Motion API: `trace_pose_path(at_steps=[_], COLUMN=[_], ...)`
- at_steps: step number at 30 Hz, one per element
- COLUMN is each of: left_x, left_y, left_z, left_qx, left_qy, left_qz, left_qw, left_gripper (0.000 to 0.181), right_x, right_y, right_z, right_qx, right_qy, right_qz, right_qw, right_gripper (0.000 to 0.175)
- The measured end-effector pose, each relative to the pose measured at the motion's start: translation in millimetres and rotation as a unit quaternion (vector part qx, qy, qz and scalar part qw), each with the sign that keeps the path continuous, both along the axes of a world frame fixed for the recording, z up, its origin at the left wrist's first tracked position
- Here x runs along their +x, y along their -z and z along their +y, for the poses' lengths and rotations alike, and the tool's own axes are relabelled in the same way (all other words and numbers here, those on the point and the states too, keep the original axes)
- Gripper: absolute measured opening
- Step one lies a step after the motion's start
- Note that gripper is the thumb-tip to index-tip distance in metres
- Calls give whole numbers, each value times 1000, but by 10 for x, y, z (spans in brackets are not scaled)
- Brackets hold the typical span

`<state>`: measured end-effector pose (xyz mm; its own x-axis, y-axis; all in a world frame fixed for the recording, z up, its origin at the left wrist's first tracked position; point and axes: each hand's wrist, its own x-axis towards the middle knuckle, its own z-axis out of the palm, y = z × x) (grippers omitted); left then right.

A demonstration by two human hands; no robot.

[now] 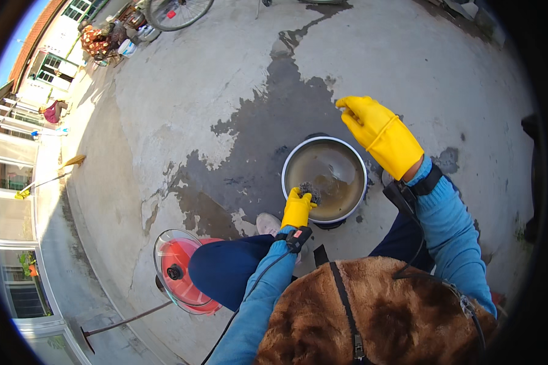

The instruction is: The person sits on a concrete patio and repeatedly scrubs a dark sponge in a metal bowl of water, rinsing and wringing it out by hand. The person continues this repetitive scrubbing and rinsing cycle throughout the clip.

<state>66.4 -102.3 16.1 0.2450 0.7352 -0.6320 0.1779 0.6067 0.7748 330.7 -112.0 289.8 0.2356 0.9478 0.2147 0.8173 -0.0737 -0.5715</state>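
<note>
A round pot (pixel 285 160) with a pale rim stands on the concrete between my feet, holding murky brownish water (pixel 342 182). My left hand (pixel 297 209), in a yellow rubber glove, grips a grey metal scouring pad (pixel 311 191) just inside the pot's near left rim. Above and to the right of the pot, my right hand (pixel 376 134) is raised in a matching glove. Its fingers are loosely bent and apart from the thumb, with nothing visible in them.
Dark wet patches (pixel 265 123) spread beyond the pot. By my left knee, a glass lid (pixel 165 242) with a black knob rests over a red basin (pixel 212 305); a long-handled tool (pixel 132 318) lies close by. Farther off are a bicycle wheel (pixel 206 10), a broom (pixel 73 161) and seated people (pixel 96 42).
</note>
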Motion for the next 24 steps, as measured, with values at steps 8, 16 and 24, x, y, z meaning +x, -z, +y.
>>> trace_pose_path(at_steps=[8,16,24], left_x=[-79,151,331], left_y=[593,735,726], left_z=[394,459,442], left_qx=[153,154,250], left_qy=[145,243,300], left_qz=[260,273,405], left_qw=[942,918,827], left_gripper=[40,45,46], right_x=[140,248,232], right_y=[217,311,354], right_z=[-234,-266,-294], right_qx=[78,70,51], right_qy=[-37,-18,-19], right_qz=[-78,-86,-88], right_qw=[993,994,995], right_gripper=[29,28,30])
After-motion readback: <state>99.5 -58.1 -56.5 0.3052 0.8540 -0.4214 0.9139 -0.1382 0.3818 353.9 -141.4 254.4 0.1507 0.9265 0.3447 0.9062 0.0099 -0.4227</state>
